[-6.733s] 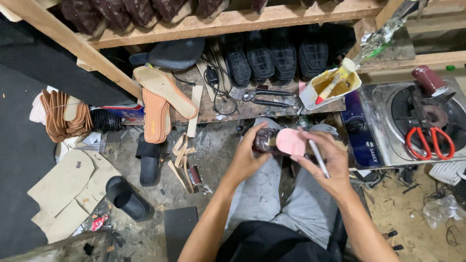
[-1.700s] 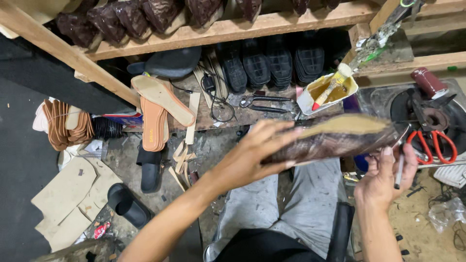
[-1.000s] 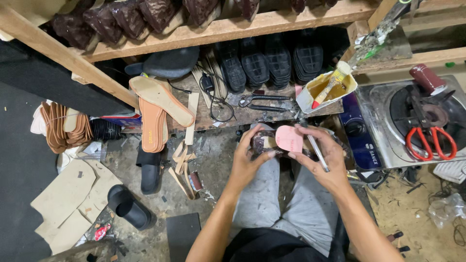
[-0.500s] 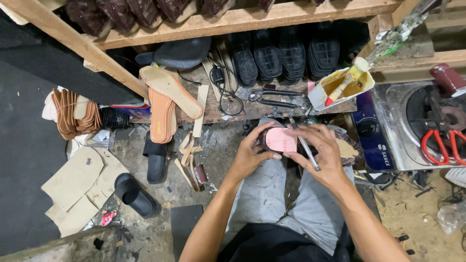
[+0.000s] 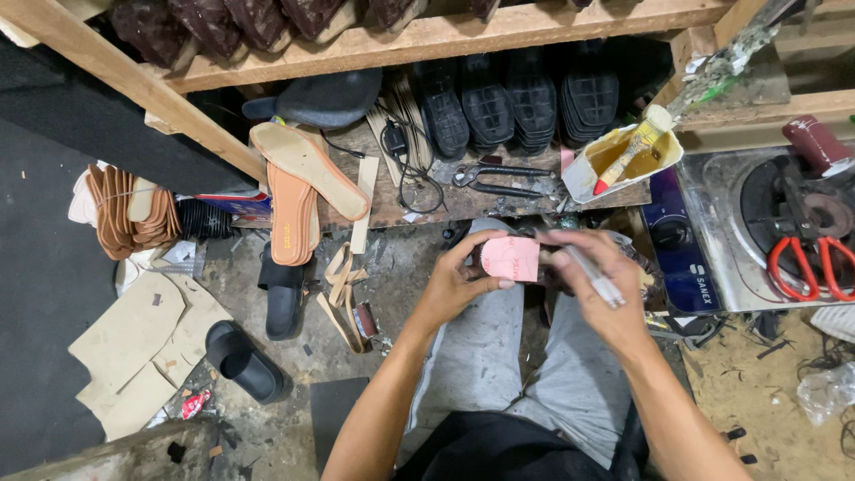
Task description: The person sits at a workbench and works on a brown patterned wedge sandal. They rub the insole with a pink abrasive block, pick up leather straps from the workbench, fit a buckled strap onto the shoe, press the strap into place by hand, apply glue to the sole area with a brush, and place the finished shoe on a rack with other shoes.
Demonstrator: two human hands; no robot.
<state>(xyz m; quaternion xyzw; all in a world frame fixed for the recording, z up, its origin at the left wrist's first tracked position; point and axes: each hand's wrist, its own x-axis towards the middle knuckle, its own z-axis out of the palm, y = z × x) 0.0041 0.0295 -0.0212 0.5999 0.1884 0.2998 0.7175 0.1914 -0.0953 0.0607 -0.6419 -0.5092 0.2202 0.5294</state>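
Since half a second ago your left hand (image 5: 459, 285) still grips the pink pattern piece (image 5: 509, 258); your right hand (image 5: 595, 285) holds the pen (image 5: 595, 278), pliers (image 5: 499, 178) above centre.

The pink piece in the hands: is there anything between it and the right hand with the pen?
Nothing visible stands between them. The left hand holds the pink piece against a dark shoe part, and the right hand, holding a pen, is already at its right edge. The pink face is uncovered toward the camera.
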